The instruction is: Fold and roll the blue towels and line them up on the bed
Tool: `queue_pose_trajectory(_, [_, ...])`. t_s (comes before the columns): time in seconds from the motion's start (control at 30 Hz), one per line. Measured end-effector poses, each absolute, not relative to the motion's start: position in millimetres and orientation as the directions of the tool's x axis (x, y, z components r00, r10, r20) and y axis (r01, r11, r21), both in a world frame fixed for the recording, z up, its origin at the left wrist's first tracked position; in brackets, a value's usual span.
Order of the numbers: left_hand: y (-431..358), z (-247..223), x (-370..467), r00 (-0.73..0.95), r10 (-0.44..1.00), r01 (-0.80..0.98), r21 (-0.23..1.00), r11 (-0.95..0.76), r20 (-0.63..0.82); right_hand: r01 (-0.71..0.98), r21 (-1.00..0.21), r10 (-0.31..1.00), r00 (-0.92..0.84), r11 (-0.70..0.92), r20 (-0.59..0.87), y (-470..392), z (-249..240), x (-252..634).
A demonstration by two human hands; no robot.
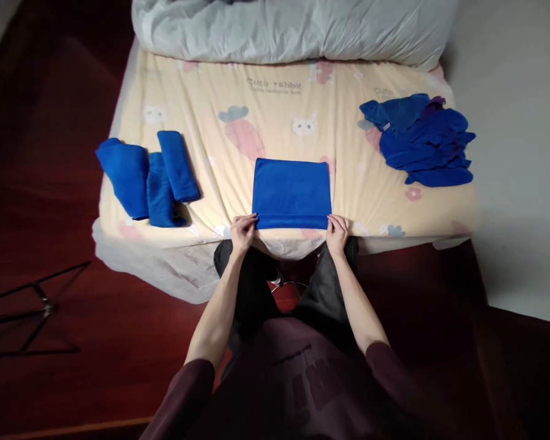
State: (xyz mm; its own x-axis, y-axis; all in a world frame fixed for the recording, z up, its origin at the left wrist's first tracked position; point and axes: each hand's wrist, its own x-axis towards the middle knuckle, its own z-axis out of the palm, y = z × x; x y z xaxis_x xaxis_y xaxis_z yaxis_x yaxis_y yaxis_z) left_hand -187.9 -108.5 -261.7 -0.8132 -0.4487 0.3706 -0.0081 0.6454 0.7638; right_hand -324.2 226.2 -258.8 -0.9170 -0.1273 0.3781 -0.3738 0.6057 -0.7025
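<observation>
A blue towel [291,186] lies flat as a rectangle on the bed, right in front of me. Its near edge is turned over into a narrow folded strip. My left hand [243,232] pinches the left end of that strip, fingers closed on the cloth. At the right end, my right hand [338,234] grips the strip between thumb and fingers in the same way. The towel's far edge rests on the sheet, untouched.
Several rolled or folded blue towels [178,166] lie on the left of the bed. A crumpled heap of blue towels [426,143] is at the right. A pale quilt [293,30] lies along the far side of the patterned sheet [201,104]. A black metal stand [46,308] is on the floor.
</observation>
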Motion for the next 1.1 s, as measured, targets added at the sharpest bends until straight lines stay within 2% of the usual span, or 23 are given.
queue_pose_trajectory(0.17, [-114.3, -259.4, -186.2, -0.870, -0.409, -0.041, 0.784, 0.619, 0.277, -0.385, -0.688, -0.198, -0.920, 0.615, 0.337, 235.5, -249.6, -327.9])
queue_pose_trajectory(0.3, [-121.2, -257.1, -180.1, -0.929, -0.293, -0.015, 0.768, 0.641, 0.227, -0.488, -0.662, -0.428, -0.863, 0.569, 0.268, 258.4, -235.3, -334.0])
queue_pose_trajectory(0.4, [-122.8, -257.9, -178.7, -0.930, -0.295, -0.012, 0.785, 0.620, 0.219, -0.538, -0.658, -0.529, -0.814, 0.527, 0.242, 268.9, -230.3, -335.7])
queue_pose_trajectory(0.7, [-120.5, -257.3, -185.9, -0.902, -0.385, -0.066, 0.821, 0.568, 0.194, -0.490, -0.635, -0.445, -0.861, 0.597, 0.246, 255.2, -237.7, -335.6])
queue_pose_trajectory(0.9, [-125.2, -266.3, -195.4, -0.880, -0.387, -0.014, 0.799, 0.602, 0.277, -0.441, -0.661, -0.381, -0.892, 0.608, 0.244, 255.2, -245.6, -341.5])
queue_pose_trajectory(1.1, [-127.2, -271.0, -200.7, -0.852, -0.470, -0.086, 0.822, 0.563, 0.232, -0.373, -0.703, -0.315, -0.923, 0.605, 0.219, 252.7, -253.3, -345.4])
